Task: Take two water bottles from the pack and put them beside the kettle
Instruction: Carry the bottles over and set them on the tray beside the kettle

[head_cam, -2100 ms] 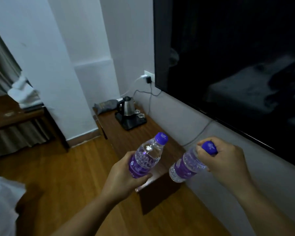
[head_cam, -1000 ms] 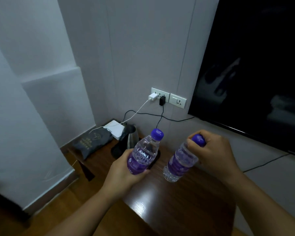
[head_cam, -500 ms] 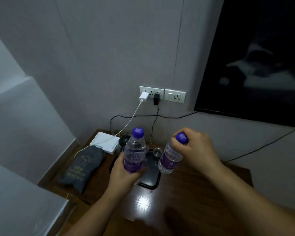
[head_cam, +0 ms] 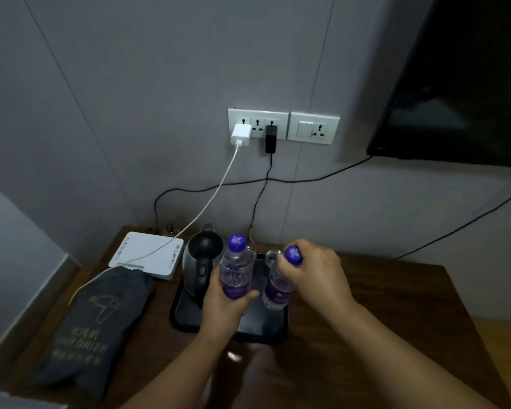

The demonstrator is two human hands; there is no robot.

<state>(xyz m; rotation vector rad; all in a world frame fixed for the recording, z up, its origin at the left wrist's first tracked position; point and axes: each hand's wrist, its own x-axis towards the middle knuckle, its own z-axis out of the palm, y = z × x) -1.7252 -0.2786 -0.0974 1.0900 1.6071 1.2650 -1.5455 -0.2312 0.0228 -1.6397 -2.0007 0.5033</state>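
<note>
My left hand point(head_cam: 223, 309) grips one clear water bottle point(head_cam: 237, 268) with a purple cap and label around its lower body, upright. My right hand point(head_cam: 316, 274) holds a second water bottle point(head_cam: 275, 292) by its purple cap and neck, hanging just right of the first. Both bottles are over the black tray point(head_cam: 189, 317). The steel kettle point(head_cam: 202, 262) with a black lid and handle stands on the tray's left side, just left of the first bottle. I cannot tell whether either bottle touches the tray.
The tray sits on a dark wooden table point(head_cam: 381, 320) against a grey wall. A white router point(head_cam: 148, 256) and a grey hair-dryer bag point(head_cam: 92, 329) lie left of the tray. Cables hang from wall sockets point(head_cam: 283, 126). A glass point(head_cam: 270, 256) stands behind the right bottle. A black TV point(head_cam: 460, 84) hangs at upper right.
I have come closer to the table and look down on it more. Both hands have carried the bottles forward and down over the tray, next to the kettle.
</note>
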